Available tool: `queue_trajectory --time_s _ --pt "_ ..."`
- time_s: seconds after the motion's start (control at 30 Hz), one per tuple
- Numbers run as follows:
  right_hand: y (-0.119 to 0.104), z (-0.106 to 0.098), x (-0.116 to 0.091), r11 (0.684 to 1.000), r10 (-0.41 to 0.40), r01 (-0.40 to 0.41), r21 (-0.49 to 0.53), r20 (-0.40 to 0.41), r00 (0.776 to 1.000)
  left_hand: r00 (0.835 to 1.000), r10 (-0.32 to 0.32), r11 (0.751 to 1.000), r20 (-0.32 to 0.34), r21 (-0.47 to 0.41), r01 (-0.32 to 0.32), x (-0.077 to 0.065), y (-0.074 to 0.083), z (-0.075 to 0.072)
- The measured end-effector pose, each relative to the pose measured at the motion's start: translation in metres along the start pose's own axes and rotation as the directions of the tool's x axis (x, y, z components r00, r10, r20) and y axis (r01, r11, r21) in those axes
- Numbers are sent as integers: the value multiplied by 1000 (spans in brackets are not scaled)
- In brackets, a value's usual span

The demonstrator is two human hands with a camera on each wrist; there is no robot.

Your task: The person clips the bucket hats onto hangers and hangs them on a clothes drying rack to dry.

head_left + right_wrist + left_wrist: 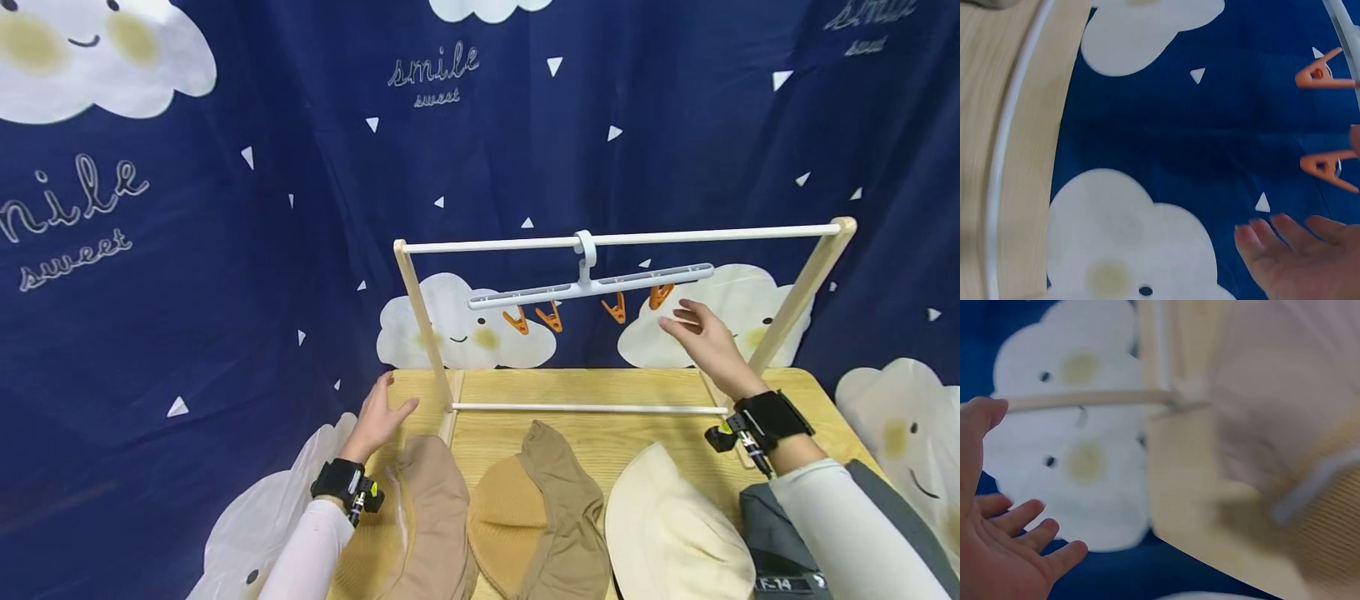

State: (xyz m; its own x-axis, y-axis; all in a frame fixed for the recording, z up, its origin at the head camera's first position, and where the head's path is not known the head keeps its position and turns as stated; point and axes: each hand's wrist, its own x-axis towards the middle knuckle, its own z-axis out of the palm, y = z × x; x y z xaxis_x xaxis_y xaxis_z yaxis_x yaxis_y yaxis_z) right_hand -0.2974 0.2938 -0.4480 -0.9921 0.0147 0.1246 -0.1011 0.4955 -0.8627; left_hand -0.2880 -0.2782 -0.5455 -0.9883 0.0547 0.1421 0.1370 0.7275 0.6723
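A pale grey hanger (525, 296) hooks over the top rod of a wooden rack, tilted up at its right end. Several orange clips (616, 308) hang from its bar. Just below the rightmost clip (660, 297) is my right hand (705, 343), fingers loosely bent and holding nothing. In the right wrist view, this hand (1304, 255) is near an orange clip (1329, 167), with a gap visible. My left hand (378, 423) hovers by the rack's left post, thumb and fingers spread. The left wrist view shows that hand (1010, 553) with nothing in its palm.
Across the front of the wooden table (600, 385) lie a pinkish-brown hat (431, 508), a brown hat (562, 517), a cream hat (671, 533) and a dark grey item (780, 521). The rack's lower white rod (585, 408) spans behind them. A blue curtain (315, 225) hangs behind.
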Motion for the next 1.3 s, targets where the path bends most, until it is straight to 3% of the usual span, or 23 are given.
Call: queue_trajectory --time_s 0.17,0.37,0.6,0.83,0.97,1.17,1.3 --pt "-5 8 21 976 16 -4 216 -54 998 998 -14 996 62 90 8 -21 -33 11" --pt "-20 21 29 950 15 24 311 -123 992 993 -79 985 87 157 65 -50 -72 18" --pt "-26 32 30 906 -20 104 411 -204 979 981 -164 977 100 156 147 -83 -99 27" --pt "-14 36 33 918 -45 127 375 -221 974 969 -240 969 59 79 236 -102 -109 30" --pt "-14 37 29 913 -66 142 383 -205 976 961 -273 960 55 78 268 -110 -110 29" --pt "-15 40 27 877 -60 155 454 -216 974 952 -299 954 66 44 297 -110 -109 28" --pt "-15 45 28 892 -42 141 429 -232 972 946 -317 948 70 57 313 -108 -108 27"
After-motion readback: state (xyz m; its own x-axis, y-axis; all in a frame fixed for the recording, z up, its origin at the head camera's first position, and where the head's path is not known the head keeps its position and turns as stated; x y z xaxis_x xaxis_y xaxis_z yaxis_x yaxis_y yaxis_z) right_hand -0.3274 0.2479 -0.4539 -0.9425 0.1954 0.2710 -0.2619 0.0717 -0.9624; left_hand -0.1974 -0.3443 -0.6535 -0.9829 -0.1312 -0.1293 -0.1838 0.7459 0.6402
